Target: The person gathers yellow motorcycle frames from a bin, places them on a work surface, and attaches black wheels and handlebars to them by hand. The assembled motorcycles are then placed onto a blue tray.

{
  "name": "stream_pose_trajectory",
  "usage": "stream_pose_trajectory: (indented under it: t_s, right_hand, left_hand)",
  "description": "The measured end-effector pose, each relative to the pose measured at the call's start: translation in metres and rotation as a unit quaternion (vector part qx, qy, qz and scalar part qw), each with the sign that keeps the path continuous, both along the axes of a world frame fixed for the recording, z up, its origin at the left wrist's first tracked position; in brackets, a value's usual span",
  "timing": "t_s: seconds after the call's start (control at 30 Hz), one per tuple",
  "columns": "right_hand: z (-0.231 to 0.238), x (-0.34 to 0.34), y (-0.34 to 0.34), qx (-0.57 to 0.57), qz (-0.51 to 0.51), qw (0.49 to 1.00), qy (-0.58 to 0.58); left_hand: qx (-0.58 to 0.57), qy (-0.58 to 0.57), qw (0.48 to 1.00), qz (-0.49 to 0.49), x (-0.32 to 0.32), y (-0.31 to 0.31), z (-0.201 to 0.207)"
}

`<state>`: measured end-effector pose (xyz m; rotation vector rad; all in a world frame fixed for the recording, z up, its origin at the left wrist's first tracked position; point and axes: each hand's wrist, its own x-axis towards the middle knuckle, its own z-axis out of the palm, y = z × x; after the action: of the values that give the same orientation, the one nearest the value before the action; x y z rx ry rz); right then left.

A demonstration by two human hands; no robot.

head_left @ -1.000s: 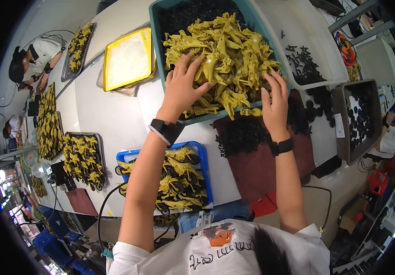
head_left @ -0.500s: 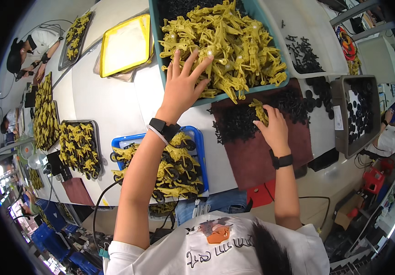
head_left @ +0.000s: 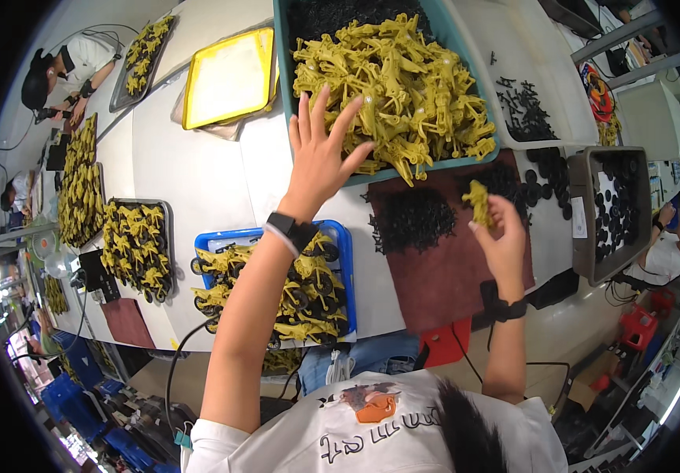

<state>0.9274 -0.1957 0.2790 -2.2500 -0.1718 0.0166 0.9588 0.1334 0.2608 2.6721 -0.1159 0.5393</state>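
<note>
My left hand (head_left: 320, 158) is open, its fingers spread over the near left rim of a teal bin (head_left: 434, 164). That bin is heaped with yellow plastic toy motorcycle bodies (head_left: 391, 94). My right hand (head_left: 504, 240) pinches one yellow toy motorcycle body (head_left: 478, 203) between thumb and fingers, holding it over the right part of a maroon mat (head_left: 450, 288). Small black plastic parts (head_left: 413, 219) lie in a pile on the mat, left of this hand. More black parts lie partly behind the held piece.
Yellow toy motorcycles with black wheels fill a blue tray (head_left: 346, 276) under my left forearm. Further left stand a loaded grey tray (head_left: 170, 272) and a yellow tray (head_left: 229, 75). At right are black wheels (head_left: 545, 169) and a grey-brown bin (head_left: 584, 252). Other people sit at both sides.
My right hand has moved right with the yellow toy motorcycle body, away from the main black pile. My left hand stays by the bin's left side, fingers spread.
</note>
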Motion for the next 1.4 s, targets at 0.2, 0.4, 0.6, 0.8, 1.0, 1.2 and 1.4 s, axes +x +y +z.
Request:
stream_pose_trajectory:
  t_s: [0.2, 0.4, 0.6, 0.8, 1.0, 1.2, 1.4]
  right_hand:
    - [0.01, 0.08, 0.056, -0.071, 0.109, 0.975, -0.178]
    - [-0.018, 0.091, 0.077, -0.152, 0.15, 0.957, -0.196]
    - [-0.015, 0.091, 0.058, -0.156, 0.214, 0.942, -0.204]
    - [-0.017, 0.087, 0.056, -0.219, 0.163, 0.93, -0.244]
    - [0.008, 0.058, 0.08, -0.261, 0.114, 0.931, -0.227]
    - [0.103, -0.05, 0.111, 0.358, 0.222, 0.884, 0.204]
    - [0.169, -0.136, 0.187, 0.695, 0.519, 0.357, 0.346]
  left_hand:
    - [0.008, 0.145, 0.988, 0.055, 0.047, -0.023, 0.006]
    - [-0.004, 0.117, 0.993, 0.002, 0.029, -0.002, 0.004]
    - [0.076, 0.038, 0.996, 0.03, 0.003, -0.002, -0.014]
    - [0.017, -0.006, 0.998, 0.065, -0.016, -0.014, -0.025]
    - [-0.011, 0.037, 0.999, 0.028, -0.038, -0.018, 0.024]
    - [-0.373, 0.006, 0.926, -0.055, -0.203, -0.026, 0.082]
    - [-0.364, 0.176, 0.913, -0.049, -0.366, -0.021, 0.054]
